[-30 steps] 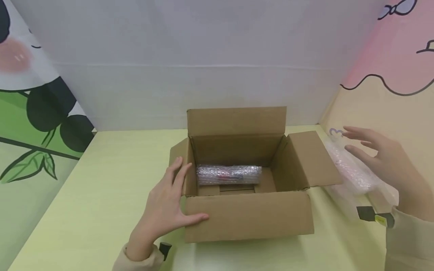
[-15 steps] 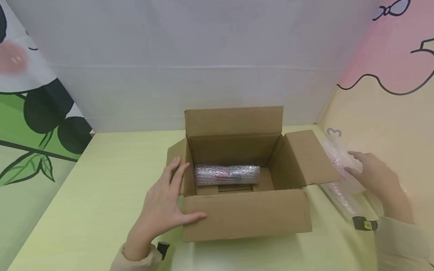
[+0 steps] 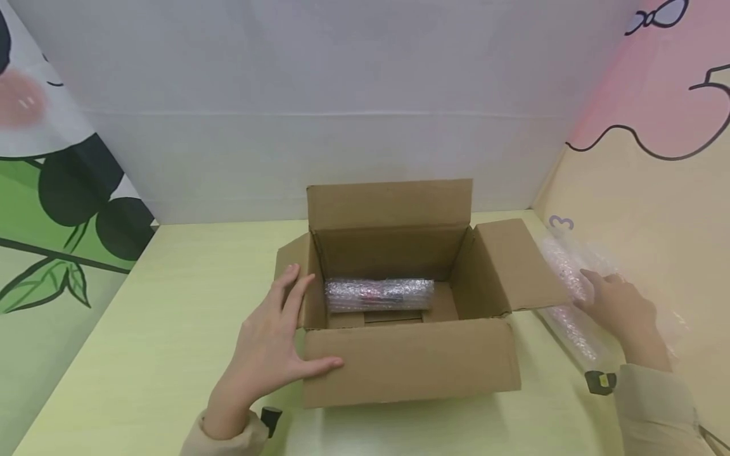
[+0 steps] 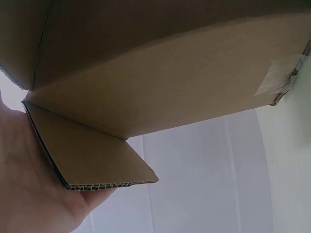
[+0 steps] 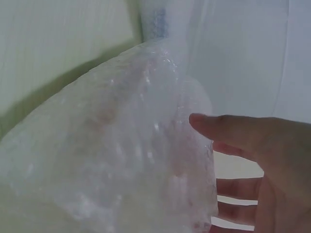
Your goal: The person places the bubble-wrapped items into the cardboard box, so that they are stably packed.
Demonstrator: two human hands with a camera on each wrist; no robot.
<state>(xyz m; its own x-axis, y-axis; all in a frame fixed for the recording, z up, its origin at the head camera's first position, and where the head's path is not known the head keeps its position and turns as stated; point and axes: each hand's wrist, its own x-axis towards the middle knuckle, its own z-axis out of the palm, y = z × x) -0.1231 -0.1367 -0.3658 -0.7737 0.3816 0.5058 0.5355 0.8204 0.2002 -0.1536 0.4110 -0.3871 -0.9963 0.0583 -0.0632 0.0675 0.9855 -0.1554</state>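
An open cardboard box (image 3: 410, 364) stands on the table, its flaps folded outward. Inside lies a bubble-wrapped bundle (image 3: 379, 296) with a reddish patch showing through. My left hand (image 3: 268, 345) rests at the box's left front corner, fingers over the left side and thumb on the front flap. In the left wrist view, the palm is behind a side flap (image 4: 87, 150). At the right, my right hand (image 3: 621, 310) is at more bubble wrap (image 3: 573, 332). In the right wrist view, its thumb touches the bubble wrap's edge (image 5: 112, 136), with fingers partly hidden behind it.
The pale yellow table (image 3: 188, 304) extends left of the box and in front of it. A white backdrop (image 3: 353, 88) stands behind, with printed side panels (image 3: 661, 190) left and right. The box's right flap (image 3: 521, 263) sticks out towards the bubble wrap.
My right hand has come down and inward onto the bubble wrap at the right, which has shifted. My left hand keeps its place on the box.
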